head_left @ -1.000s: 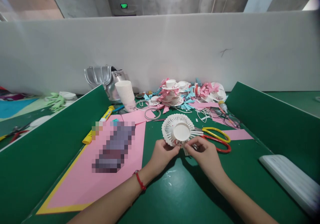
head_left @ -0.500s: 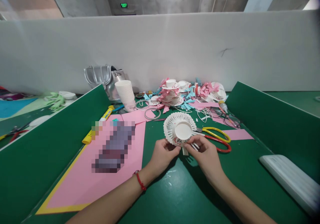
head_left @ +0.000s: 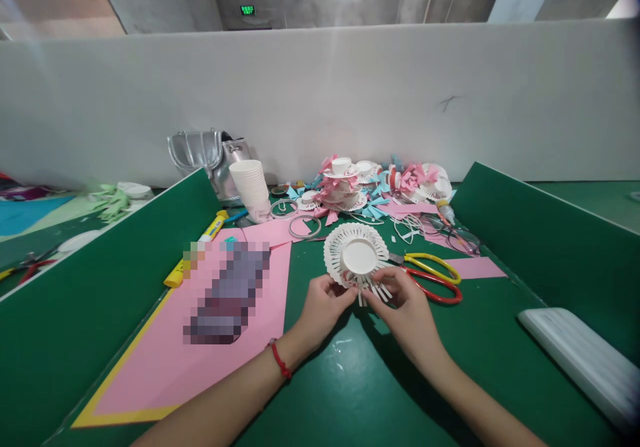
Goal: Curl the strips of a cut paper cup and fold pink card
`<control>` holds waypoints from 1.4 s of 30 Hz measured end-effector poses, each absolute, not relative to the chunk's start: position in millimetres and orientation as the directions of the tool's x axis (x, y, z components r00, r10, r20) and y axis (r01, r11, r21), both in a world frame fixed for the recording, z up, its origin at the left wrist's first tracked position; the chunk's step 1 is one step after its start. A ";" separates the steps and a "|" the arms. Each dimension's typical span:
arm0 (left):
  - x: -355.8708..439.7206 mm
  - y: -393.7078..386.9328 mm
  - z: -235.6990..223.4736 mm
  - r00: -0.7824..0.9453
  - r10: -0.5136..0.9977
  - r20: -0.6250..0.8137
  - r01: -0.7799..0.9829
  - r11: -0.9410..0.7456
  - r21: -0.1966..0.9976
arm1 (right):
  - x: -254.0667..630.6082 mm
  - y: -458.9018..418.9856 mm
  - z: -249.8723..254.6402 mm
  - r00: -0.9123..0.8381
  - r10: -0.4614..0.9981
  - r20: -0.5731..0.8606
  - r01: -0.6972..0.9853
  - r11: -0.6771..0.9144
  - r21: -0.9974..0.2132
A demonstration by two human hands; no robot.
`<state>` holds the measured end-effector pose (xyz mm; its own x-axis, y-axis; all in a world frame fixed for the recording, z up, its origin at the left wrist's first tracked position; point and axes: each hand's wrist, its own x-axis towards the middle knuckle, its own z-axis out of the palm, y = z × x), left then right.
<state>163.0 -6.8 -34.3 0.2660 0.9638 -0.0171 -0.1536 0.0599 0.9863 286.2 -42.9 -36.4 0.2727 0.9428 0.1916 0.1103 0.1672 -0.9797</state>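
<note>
Both hands hold a white paper cup (head_left: pixel 358 256) whose wall is cut into thin strips fanned out around its round base. My left hand (head_left: pixel 324 306) pinches the lower left strips, a red cord on its wrist. My right hand (head_left: pixel 404 307) pinches the loose straight strips at the cup's lower right edge. The cup is lifted slightly above the green table (head_left: pixel 370 380).
Yellow and red scissors (head_left: pixel 431 275) lie just right of the cup. A pink sheet (head_left: pixel 200 340) covers the left, with a glue stick (head_left: pixel 200 247) beside it. Stacked cups (head_left: pixel 251 188), tape rings (head_left: pixel 304 227), finished paper flowers (head_left: pixel 380 187), a silver bag (head_left: pixel 205 154) sit behind. A white object (head_left: pixel 580 360) lies right.
The cup has turned a little in my hands and shifted slightly left and up. My right fingers moved along the rim to the loose strips.
</note>
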 end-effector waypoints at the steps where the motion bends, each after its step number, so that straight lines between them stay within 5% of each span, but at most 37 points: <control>1: 163.2 -6.2 -34.7 0.254 0.967 -0.013 -0.154 0.054 0.987 | 286.7 -42.9 -35.6 0.269 0.941 0.207 0.132 0.177 -0.975; 8: 165.0 -4.8 -36.2 0.187 0.982 0.010 -0.178 0.024 0.984 | 289.4 -42.9 -31.4 0.209 0.952 0.222 0.128 0.198 -0.972; 18: 161.6 -1.1 -43.8 0.298 0.946 -0.127 -0.301 0.220 0.928 | 284.6 -42.7 -38.1 0.130 0.975 0.179 0.276 0.138 -0.951; 34: 161.9 -0.3 -44.2 0.283 0.949 -0.136 -0.249 0.210 0.945 | 285.9 -43.2 -41.1 0.085 0.978 0.189 0.386 0.142 -0.911; 42: 163.3 -0.1 -46.0 0.219 0.970 -0.105 -0.251 0.161 0.954 | 285.9 -49.6 -43.4 -0.005 0.892 0.453 0.676 0.337 -0.656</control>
